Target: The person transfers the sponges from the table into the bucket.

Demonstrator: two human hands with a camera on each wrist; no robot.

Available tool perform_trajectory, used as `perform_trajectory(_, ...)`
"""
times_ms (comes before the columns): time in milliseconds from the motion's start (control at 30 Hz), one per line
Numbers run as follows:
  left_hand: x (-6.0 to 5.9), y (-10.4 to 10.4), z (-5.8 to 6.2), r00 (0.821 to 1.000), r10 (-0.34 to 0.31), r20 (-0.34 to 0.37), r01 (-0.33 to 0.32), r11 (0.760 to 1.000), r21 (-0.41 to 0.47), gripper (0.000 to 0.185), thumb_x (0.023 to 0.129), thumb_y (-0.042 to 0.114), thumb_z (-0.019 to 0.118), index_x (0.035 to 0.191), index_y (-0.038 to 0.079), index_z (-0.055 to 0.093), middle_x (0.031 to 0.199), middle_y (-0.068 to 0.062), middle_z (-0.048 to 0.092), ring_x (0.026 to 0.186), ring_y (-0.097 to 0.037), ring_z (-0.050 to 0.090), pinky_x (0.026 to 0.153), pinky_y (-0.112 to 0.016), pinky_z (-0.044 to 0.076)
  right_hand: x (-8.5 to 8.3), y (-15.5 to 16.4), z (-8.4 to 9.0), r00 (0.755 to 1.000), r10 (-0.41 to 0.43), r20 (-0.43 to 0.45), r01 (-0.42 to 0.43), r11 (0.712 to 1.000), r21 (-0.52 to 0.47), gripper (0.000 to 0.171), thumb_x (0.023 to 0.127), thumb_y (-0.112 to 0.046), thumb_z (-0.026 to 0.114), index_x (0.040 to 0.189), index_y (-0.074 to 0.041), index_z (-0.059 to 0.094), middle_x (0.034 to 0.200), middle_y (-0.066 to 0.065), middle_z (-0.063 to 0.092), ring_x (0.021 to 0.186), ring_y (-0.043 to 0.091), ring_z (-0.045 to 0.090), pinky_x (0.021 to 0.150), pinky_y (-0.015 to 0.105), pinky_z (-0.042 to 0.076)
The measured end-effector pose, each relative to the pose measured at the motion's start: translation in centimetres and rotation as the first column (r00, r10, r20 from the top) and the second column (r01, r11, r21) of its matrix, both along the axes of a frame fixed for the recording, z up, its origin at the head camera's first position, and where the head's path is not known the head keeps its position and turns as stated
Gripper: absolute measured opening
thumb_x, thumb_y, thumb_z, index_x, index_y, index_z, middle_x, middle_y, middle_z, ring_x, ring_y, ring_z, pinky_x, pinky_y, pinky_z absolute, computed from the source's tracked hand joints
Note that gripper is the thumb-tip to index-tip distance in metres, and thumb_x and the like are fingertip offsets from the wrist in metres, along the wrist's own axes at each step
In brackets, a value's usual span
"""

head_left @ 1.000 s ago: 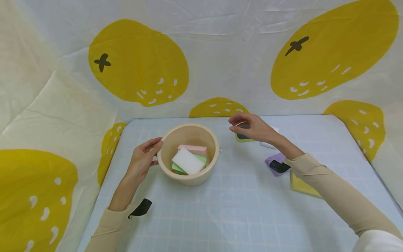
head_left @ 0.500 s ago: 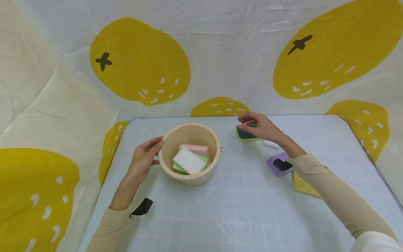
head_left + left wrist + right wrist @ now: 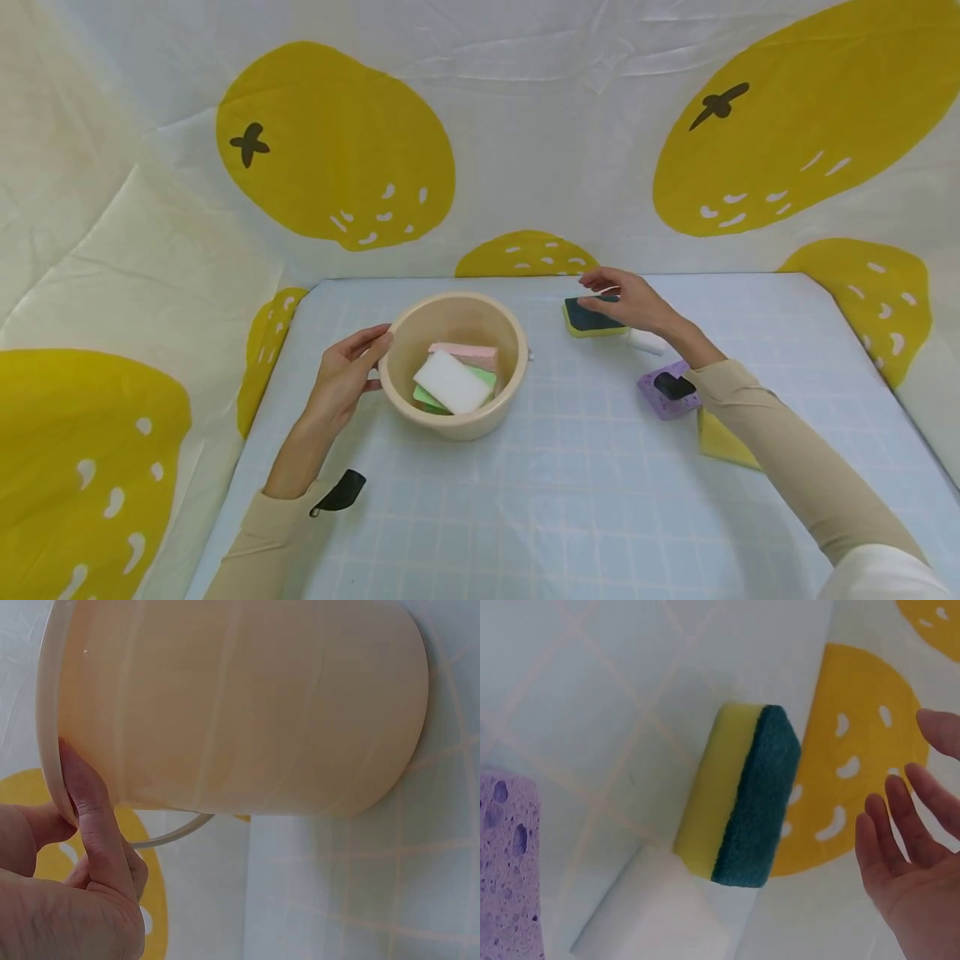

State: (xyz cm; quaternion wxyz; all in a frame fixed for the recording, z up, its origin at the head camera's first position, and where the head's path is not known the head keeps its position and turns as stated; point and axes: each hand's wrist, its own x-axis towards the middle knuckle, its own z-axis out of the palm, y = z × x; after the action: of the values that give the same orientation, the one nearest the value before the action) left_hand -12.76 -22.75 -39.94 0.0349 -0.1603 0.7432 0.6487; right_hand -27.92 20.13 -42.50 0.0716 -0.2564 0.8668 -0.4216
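My left hand (image 3: 341, 375) pinches the rim of a beige plastic bucket (image 3: 457, 427), thumb on one side and fingers on the other, as the left wrist view also shows. Inside the bucket lie a white sponge (image 3: 453, 383), a pink sponge (image 3: 472, 356) and something flat and green (image 3: 429, 402) beneath the white one. My right hand (image 3: 628, 302) is held over a yellow scouring sponge (image 3: 739, 799) with a dark green top. Its fingers are spread and relaxed, apart from the sponge in the right wrist view.
Close to the scouring sponge lies a white block (image 3: 656, 915). A purple, pitted sponge (image 3: 510, 862) and a yellow piece (image 3: 727, 442) lie nearer, partly hidden by the right forearm. A fruit-printed sheet (image 3: 555, 167) rises behind the pale blue table (image 3: 480, 525).
My right hand has drifted slightly right, uncovering more of the scouring sponge. The left hand keeps its grip on the bucket rim. The whole head view has shifted a little.
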Motion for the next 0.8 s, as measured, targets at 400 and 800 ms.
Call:
perform_trajectory(400, 0.1, -0.1, -0.2, 1.000, -0.005, -0.003, 0.005, 1.000, 0.007, 0.052, 0.099, 0.039, 0.070, 0.142, 0.012, 0.061, 0.135, -0.008, 0.064, 0.093, -0.012, 0.063, 0.071, -0.027, 0.062, -1.4, 0.6, -1.6, 1.000, -0.017, -0.008, 0.018, 0.997, 0.070, 0.043, 0.099, -0.015, 0.071, 0.133, 0.008, 0.057, 0.134, 0.030, 0.058, 0.127, 0.047, 0.050, 0.111, 0.057, 0.040)
perform_trajectory(800, 0.2, 0.1, -0.2, 1.000, 0.000, -0.003, 0.000, 1.000, 0.006, 0.051, 0.099, 0.038, 0.070, 0.142, 0.013, 0.061, 0.136, -0.008, 0.063, 0.092, -0.012, 0.063, 0.071, -0.027, 0.062, -3.3, 1.3, -3.3, 0.998, 0.054, -0.023, -0.049, 0.981, 0.185, 0.047, 0.097, -0.014, 0.072, 0.133, 0.011, 0.057, 0.136, 0.032, 0.056, 0.129, 0.049, 0.048, 0.112, 0.062, 0.037)
